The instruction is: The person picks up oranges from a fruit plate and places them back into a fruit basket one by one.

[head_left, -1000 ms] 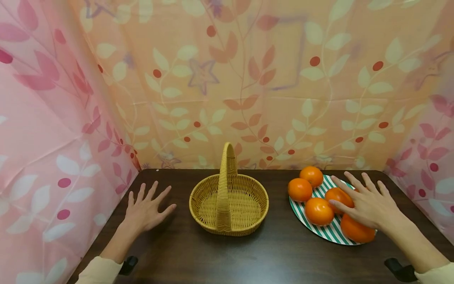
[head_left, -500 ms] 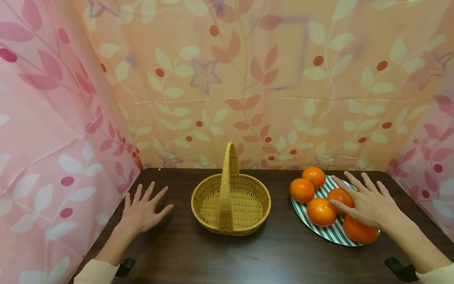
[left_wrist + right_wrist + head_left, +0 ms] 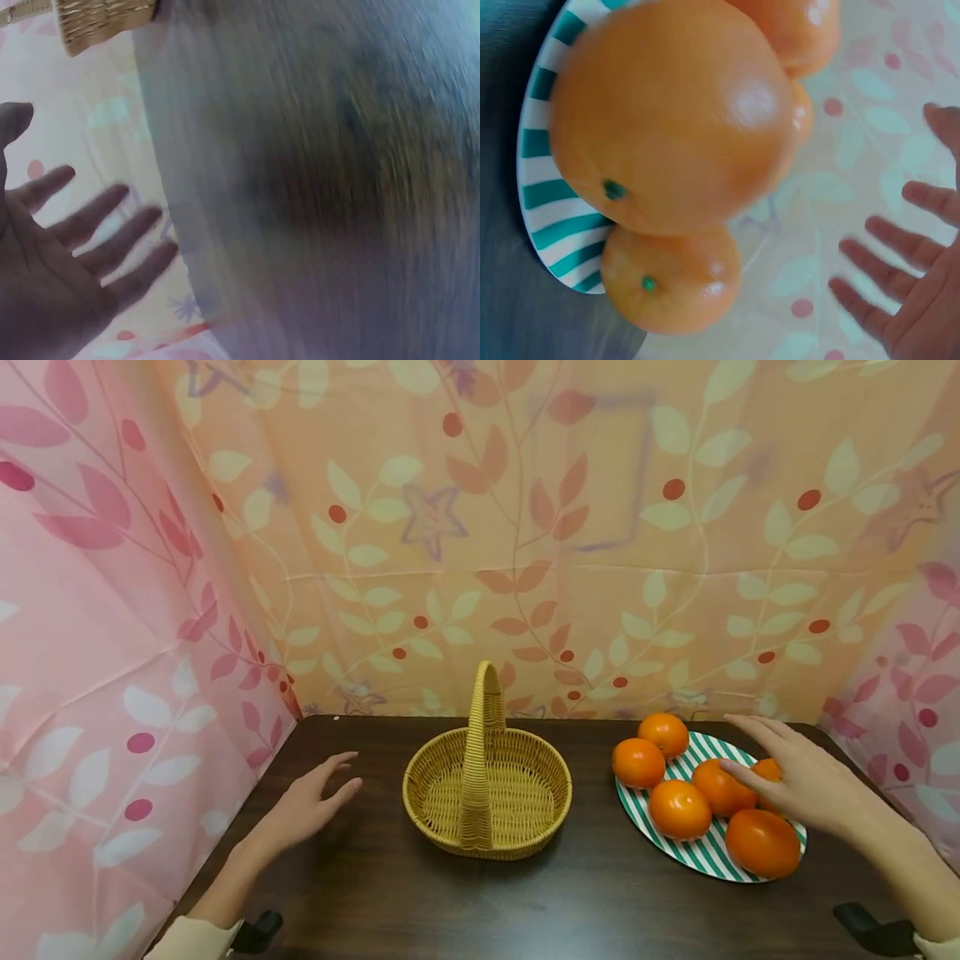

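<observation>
A yellow wicker basket (image 3: 517,789) with a tall arched handle stands mid-table, and only the bare weave shows inside. To its left my left hand (image 3: 303,810) hovers above the table, fingers extended and holding nothing. In the left wrist view its spread fingers are plain, with a corner of the basket at the top. On the right, a green-and-white striped plate (image 3: 708,860) bears several oranges (image 3: 678,810); the nearest one (image 3: 763,843) looks largest. My right hand (image 3: 813,785) is over the plate's right side, fingers extended, partly hiding one orange. It grips nothing; the right wrist view shows a gap between fingers and fruit.
A dark wooden table (image 3: 450,910) carries everything. Patterned cloth (image 3: 480,527) encloses it at the back and both sides. Black wrist straps or mounts (image 3: 258,931) show below both hands.
Both hands have turned from palm-down with spread fingers to more edge-on, thumbs nearer the camera. The right hand has shifted right, uncovering more of the oranges. Basket and plate stay put.
</observation>
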A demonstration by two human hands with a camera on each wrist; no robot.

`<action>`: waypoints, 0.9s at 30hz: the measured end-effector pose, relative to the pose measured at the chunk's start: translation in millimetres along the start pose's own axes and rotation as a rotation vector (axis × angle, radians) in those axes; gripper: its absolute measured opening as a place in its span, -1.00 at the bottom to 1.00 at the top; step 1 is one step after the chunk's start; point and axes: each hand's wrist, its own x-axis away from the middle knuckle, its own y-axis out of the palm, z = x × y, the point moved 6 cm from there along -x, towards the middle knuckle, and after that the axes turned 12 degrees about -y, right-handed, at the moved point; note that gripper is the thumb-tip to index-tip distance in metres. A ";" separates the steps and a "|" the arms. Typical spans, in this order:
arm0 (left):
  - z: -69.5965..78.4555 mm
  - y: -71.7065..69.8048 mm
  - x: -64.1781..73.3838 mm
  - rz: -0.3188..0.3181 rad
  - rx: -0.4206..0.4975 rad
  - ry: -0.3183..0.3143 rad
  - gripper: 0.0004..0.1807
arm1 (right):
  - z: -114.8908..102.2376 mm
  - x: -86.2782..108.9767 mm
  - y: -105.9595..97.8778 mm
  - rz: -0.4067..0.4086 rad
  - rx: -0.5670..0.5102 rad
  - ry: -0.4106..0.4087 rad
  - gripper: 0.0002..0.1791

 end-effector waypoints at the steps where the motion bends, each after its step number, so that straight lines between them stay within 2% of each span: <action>1: 0.5 0.7 0.0 -0.009 0.049 0.012 -0.42 | 1.0 0.1 -4.9 0.037 -0.018 -0.012 -0.27; 4: 2.0 4.6 -0.1 -0.054 0.197 0.038 -0.47 | 4.1 1.4 -16.7 0.142 -0.097 -0.041 -0.45; 6: 3.0 8.7 -1.0 -0.094 0.289 0.034 -0.47 | 8.0 2.8 -19.5 0.167 -0.161 -0.028 -0.56; 10: 4.7 19.5 -4.5 -0.173 0.451 -0.020 -0.45 | 17.1 9.6 -16.8 0.136 -0.307 0.036 -0.68; 13: 8.4 28.8 -8.2 -0.219 0.533 -0.042 -0.43 | 23.9 18.4 -13.9 0.105 -0.358 0.075 -0.71; 18: 17.8 39.0 -13.6 -0.243 0.590 -0.014 -0.42 | 33.8 31.9 -12.1 0.090 -0.358 0.136 -0.71; 27: 28.1 44.9 -14.0 -0.246 0.570 0.029 -0.46 | 38.1 48.0 -10.8 0.111 -0.328 0.131 -0.73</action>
